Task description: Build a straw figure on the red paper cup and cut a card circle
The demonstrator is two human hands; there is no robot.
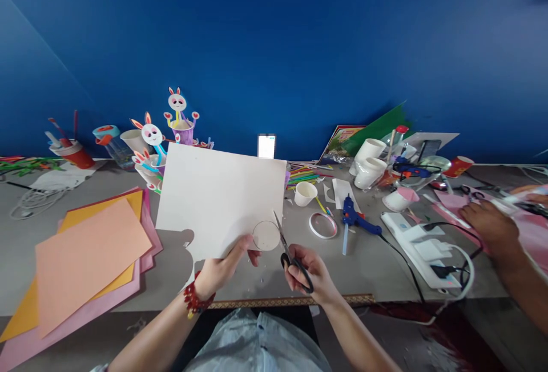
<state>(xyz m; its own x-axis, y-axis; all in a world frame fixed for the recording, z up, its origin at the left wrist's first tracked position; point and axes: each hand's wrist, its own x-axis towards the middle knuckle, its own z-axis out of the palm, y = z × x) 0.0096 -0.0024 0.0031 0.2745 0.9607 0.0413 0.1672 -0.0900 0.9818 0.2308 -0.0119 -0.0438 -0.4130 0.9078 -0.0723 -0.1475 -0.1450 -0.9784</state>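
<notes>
My left hand (229, 263) grips a large white sheet of card (214, 189) by its lower edge, thumb on top. A drawn circle (266, 235) lies near the card's lower right corner, just right of my thumb. Curved pieces are cut out of the card's lower left. My right hand (306, 272) holds black-handled scissors (286, 246), with fingers through the handles. Their blades point up and away, at the card's right edge beside the circle. Whether the blades are parted is hard to make out.
Coloured paper (92, 258) is stacked at left, behind it rabbit-faced cup crafts (152, 135). A paper cup (305, 194), a tape roll (323, 225), a blue glue gun (357, 218) and a power strip (422, 252) lie at right. Another person's hand (490, 223) works at far right.
</notes>
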